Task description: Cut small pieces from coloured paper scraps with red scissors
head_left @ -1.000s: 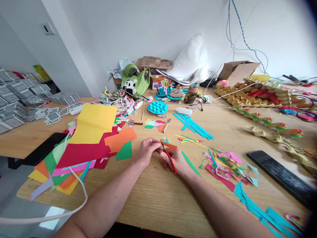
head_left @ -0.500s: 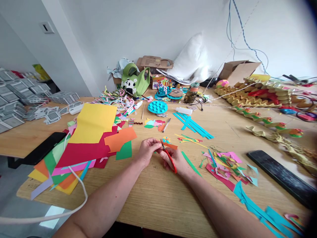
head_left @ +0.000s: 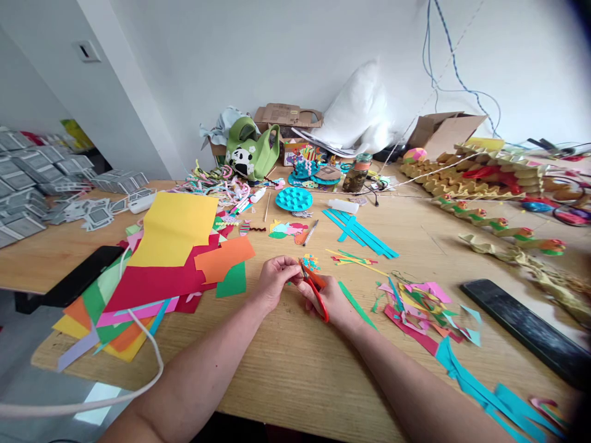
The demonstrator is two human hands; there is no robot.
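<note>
In my right hand [head_left: 325, 298] are scissors with red-orange handles [head_left: 319, 303], their dark blades pointing away from me. My left hand [head_left: 276, 277] is closed in a pinch, with thumb and forefinger beside the blade tips; what it pinches is too small to make out. An orange paper strip [head_left: 317, 279] shows by the scissors, partly hidden by my right hand. Just beyond the blades lies a small heap of tiny blue, yellow and orange paper bits [head_left: 311, 262]. A green paper strip [head_left: 355, 304] rests right of my right wrist.
Coloured paper sheets [head_left: 180, 231] are stacked at left, crossed by a white cable [head_left: 159, 357]. Paper scraps [head_left: 422, 307] and a black phone [head_left: 521, 326] lie at right. Farther back are blue strips [head_left: 357, 232], a blue disc [head_left: 294, 199], a pen [head_left: 311, 232] and egg cartons [head_left: 438, 175].
The orange strip by the scissors has turned, so its end lies nearer the blades, and more of the tiny paper bits show behind it. Both hands stay almost in place.
</note>
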